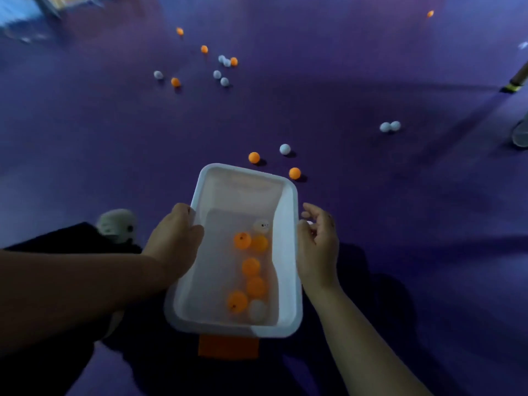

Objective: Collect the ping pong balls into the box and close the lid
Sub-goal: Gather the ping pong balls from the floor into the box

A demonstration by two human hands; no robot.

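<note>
Below, purple floor (pixel 114 138) strewn with ping pong balls (pixel 254 157); left hand (pixel 174 235) gripping box (pixel 290 252) rim, right hand (pixel 317 247) curled alongside, grip unclear.

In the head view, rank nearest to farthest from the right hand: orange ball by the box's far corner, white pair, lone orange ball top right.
1. Orange ball at the far right corner of the box, just ahead of the right hand.
2. White pair, farther ahead and to the right.
3. Lone orange ball, far at top right.

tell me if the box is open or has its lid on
Open: no lid on the box, and the balls inside show plainly.
</note>
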